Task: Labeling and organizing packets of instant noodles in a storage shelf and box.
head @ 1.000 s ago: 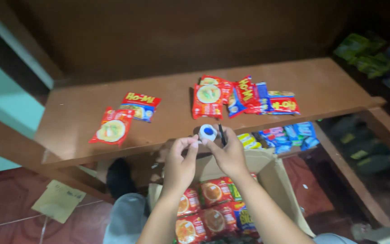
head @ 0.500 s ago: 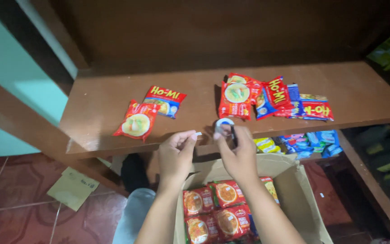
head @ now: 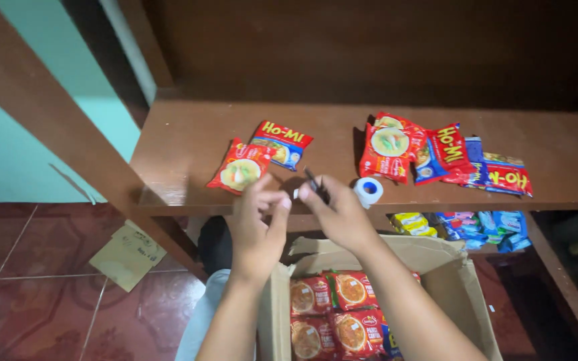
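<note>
Holding a thin dark pen-like object (head: 314,184) at the centre of the frame, the right hand (head: 339,214) pinches it between thumb and fingers, its tip pointing up toward the shelf. The left hand (head: 259,224) is just beside it, fingers curled with the thumb meeting them; something small and white shows between the two hands, but I cannot tell if the left hand grasps it.

On the brown wooden shelf (head: 188,140) two noodle packets (head: 259,157) lie at centre left, one red and one red with blue, overlapping a little. At centre right is a pile of packets (head: 436,155), about five, red and blue ones, overlapping so that the exact count is not sure. One roll of tape (head: 368,190), white with a blue core, stands at the front edge of the shelf, just to the right of the right hand.

At the bottom centre an open cardboard box (head: 456,267) holds red noodle packets (head: 332,314), at least four visible, standing in rows. On a lower shelf at right lie more small packets (head: 476,224), yellow and blue. A piece of cardboard (head: 125,257) lies on the red tiled floor (head: 28,294) at lower left.
</note>
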